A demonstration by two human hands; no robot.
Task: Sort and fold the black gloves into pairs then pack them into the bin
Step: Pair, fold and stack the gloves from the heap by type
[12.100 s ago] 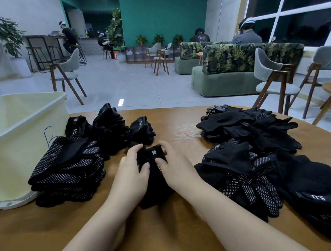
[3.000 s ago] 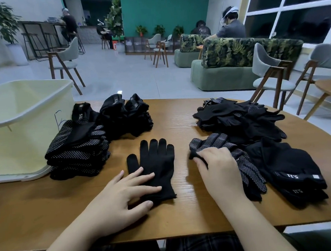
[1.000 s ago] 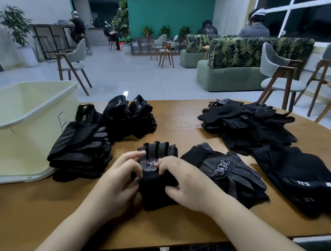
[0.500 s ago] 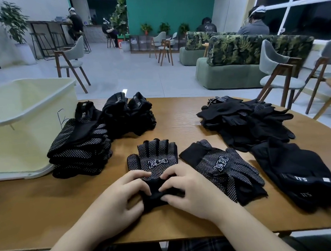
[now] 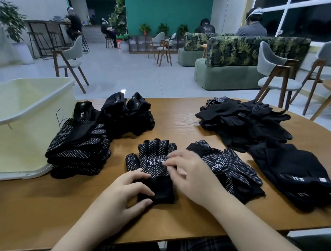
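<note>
The left hand [image 5: 124, 193] rests on the plain black knitted cuff of a black knit glove with white grip dots and a white printed logo [image 5: 153, 161], which lies flat, palm side up, near the front middle of the brown wood-grain counter [image 5: 40, 210]. Its fingers [image 5: 143, 188] are loosely curled and slightly spread, tips on the cuff's left edge and top, the thumb against the cuff's near corner; they look to press rather than grip. The right hand [image 5: 191, 174] lies over the right side of the same glove, fingers [image 5: 170, 160] fairly straight and a little apart, tips on the dotted palm beside the logo; they are blurred. The glove's own digits point away from the person, beyond both hands.

Just right of the right hand, partly under its wrist side, lies a second black dotted glove with a white logo [image 5: 231, 168], angled. Farther right are flat black fabric gloves with small white lettering on the cuffs [image 5: 291, 175], and behind them a loose heap of unsorted black gloves [image 5: 243, 120]. To the left stands a neat stack of folded dotted black gloves [image 5: 78, 146], touching the wall of a pale yellow plastic bin [image 5: 22, 142] at the counter's left end. Behind that stack sit bundles of folded plain black gloves [image 5: 127, 114].
</note>
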